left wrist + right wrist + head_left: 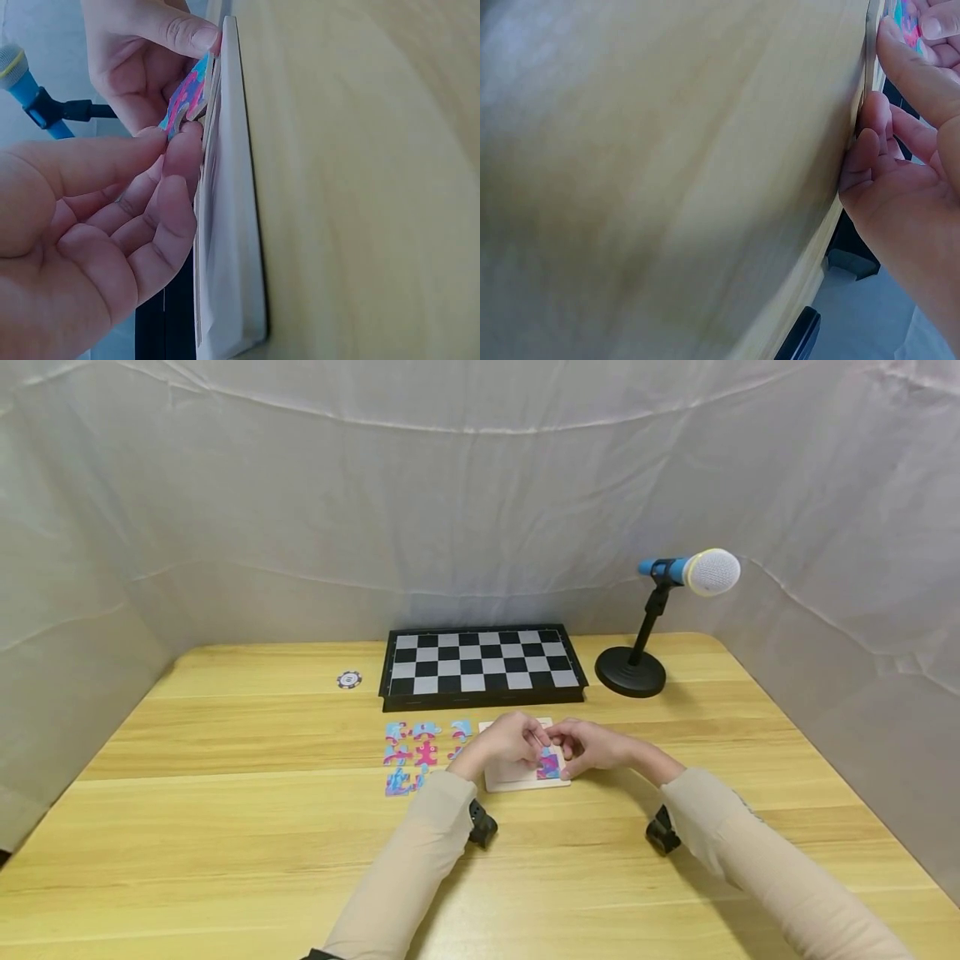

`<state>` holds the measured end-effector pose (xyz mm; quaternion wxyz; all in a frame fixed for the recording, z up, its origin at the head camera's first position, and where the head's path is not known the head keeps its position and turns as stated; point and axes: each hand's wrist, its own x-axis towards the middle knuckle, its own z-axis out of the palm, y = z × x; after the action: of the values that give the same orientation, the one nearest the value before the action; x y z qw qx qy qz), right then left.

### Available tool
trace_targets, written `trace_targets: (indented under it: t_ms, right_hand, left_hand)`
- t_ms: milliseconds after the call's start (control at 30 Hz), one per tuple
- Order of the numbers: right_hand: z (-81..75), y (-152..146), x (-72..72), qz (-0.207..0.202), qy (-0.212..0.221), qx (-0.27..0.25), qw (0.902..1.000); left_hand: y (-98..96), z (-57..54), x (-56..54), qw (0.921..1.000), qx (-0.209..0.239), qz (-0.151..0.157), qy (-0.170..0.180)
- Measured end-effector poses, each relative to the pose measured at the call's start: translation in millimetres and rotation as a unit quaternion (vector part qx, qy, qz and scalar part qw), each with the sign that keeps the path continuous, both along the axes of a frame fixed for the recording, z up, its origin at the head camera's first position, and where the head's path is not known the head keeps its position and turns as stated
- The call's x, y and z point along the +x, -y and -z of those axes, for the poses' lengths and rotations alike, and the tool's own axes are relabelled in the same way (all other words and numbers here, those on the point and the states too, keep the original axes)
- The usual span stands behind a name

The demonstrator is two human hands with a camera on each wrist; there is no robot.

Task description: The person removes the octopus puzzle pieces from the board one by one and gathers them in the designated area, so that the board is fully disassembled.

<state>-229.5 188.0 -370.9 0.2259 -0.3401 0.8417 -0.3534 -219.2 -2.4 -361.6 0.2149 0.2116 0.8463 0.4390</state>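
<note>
A small pale puzzle tray [513, 783] lies on the table, with purple, pink and blue jigsaw pieces [549, 767] at its right side. My left hand [512, 739] pinches a jigsaw piece [186, 94] between thumb and index finger, tilted up over the tray in the left wrist view. From the right, my right hand [596, 746] holds the tray's side, its thumb [199, 36] at the edge beside the pieces and its other fingers curled. Part of the tray is hidden under the left hand.
Several loose jigsaw pieces [426, 752] lie left of the tray, some partly behind the left hand. Behind it sits a black-and-white chessboard [472, 664]. A poker chip [348, 679] lies at the back left, and a microphone [708, 572] on a black stand [632, 672] stands at the back right.
</note>
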Motion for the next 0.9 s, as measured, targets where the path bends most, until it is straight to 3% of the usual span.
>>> trace_targets:
  t_ms: [300, 633, 900]
  right_hand:
    - [0.6, 0.3, 0.2, -0.003, 0.0, -0.002, 1.0]
    - [3.0, -0.8, -0.7, -0.003, -0.016, 0.002, 0.9999]
    - [1.2, 0.8, 0.2, -0.003, -0.016, 0.007, 0.9998]
  left_hand:
    - [8.7, -4.2, 4.5, 0.9997, -0.011, -0.007, -0.021]
    - [23.6, -2.0, 6.6, 0.9995, 0.01, -0.031, 0.002]
    - [37.5, -2.4, 9.0, 0.9992, 0.008, -0.038, -0.006]
